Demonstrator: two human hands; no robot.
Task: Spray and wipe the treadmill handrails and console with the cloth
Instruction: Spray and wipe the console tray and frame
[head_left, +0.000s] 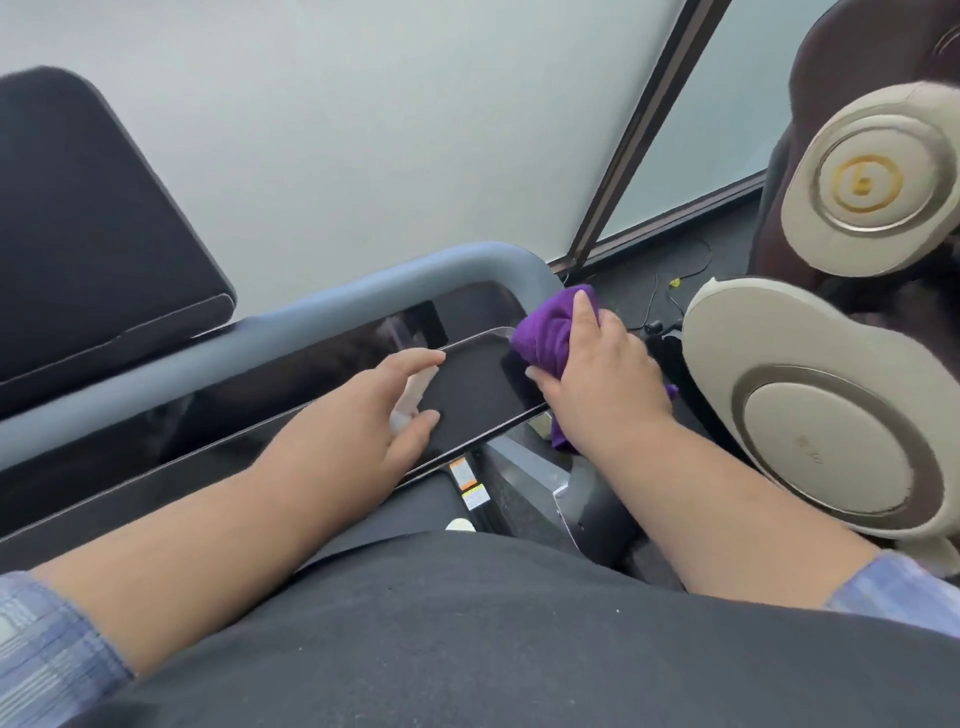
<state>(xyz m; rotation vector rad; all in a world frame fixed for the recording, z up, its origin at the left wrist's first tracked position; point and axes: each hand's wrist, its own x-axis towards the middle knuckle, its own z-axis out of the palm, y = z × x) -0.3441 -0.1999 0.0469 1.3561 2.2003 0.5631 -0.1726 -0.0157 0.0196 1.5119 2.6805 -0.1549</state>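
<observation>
Against a pale wall, the treadmill's glossy black console (291, 395) runs lower left to upper right. The left hand (363, 415) grips a small white spray bottle (413, 397); the right hand (602, 374) presses a bunched purple cloth (545, 332) against the console's right end, by the grey handrail (363, 296).

A single gold letter "b" inside a gold ring stands on the upper round beige pad (866, 179) of the massage chair (852, 62). The lower beige pad (826, 415) bears a faint mark, too small to read. Two warning stickers (470, 486) on the treadmill frame, orange and yellow, are illegible.
</observation>
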